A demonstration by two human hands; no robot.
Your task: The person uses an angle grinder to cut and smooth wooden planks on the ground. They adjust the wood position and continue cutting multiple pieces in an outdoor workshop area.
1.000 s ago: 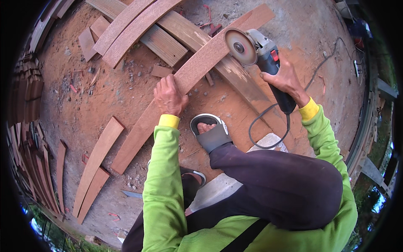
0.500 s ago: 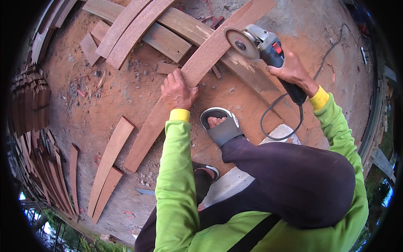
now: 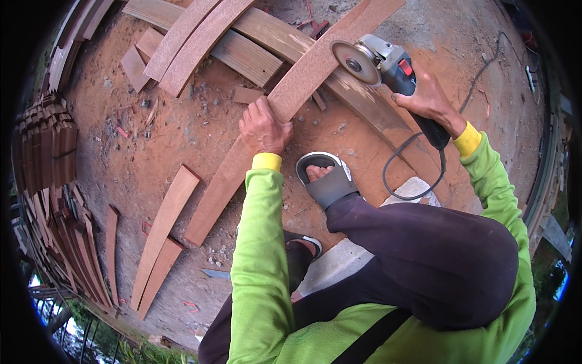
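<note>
I grip a long reddish plank (image 3: 309, 79) with my left hand (image 3: 265, 126), its fingers wrapped over the board below the middle of its length. The plank lies diagonally across a weathered beam (image 3: 379, 115). My right hand (image 3: 430, 100) is closed around a grey-and-black angle grinder (image 3: 388, 64) with a red switch. The grinder's round disc (image 3: 353, 62) is at the plank's right edge; whether it touches cannot be made out. A black cord (image 3: 394, 188) loops down from the handle beside my sandalled foot (image 3: 321, 176).
Curved boards (image 3: 200, 42) lie across timbers at the top, loose boards (image 3: 163, 221) lie on the dirt at lower left, and stacked wood (image 3: 42, 145) lines the left edge. A pale concrete slab (image 3: 327, 267) is under my legs; metal rails (image 3: 539, 170) run along the right.
The whole scene has shifted to the right in the view as my head moved. My hands, the plank and the grinder keep almost the same positions relative to one another.
</note>
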